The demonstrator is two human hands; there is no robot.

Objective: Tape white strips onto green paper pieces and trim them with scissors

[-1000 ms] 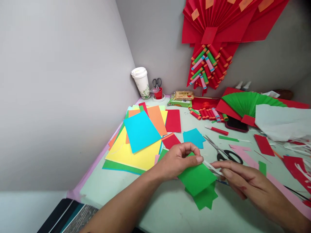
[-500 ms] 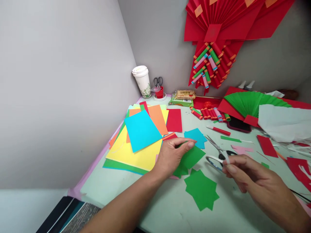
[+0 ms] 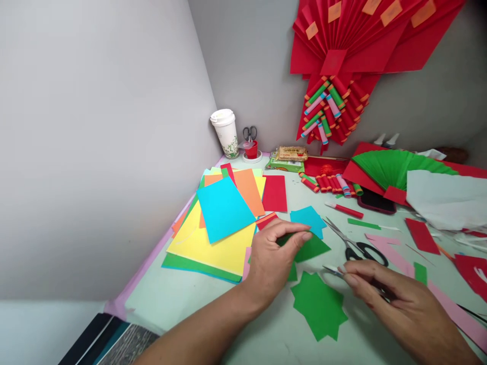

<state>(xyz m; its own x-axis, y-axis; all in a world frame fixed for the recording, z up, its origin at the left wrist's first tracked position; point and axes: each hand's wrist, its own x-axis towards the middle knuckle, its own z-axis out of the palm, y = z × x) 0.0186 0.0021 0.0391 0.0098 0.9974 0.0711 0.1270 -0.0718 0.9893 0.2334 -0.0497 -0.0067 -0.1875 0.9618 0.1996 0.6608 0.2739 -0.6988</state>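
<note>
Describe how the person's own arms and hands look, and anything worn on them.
Both forearms are bare, with no sleeves in view. The left hand and right hand wear no gloves, rings, watch or bracelet that shows. The fingernails are short and unpainted.

Under the left hand's fingertips [image 3: 304, 236] lies a green paper sheet [image 3: 314, 248], with a blue square [image 3: 308, 220] just beyond them. A green star-edged cutout [image 3: 318, 305] sits below the right hand's fingertips [image 3: 348, 269], and black-handled scissors [image 3: 357, 247] just above.

Paper-strewn pale green table [image 3: 182, 299]
</note>
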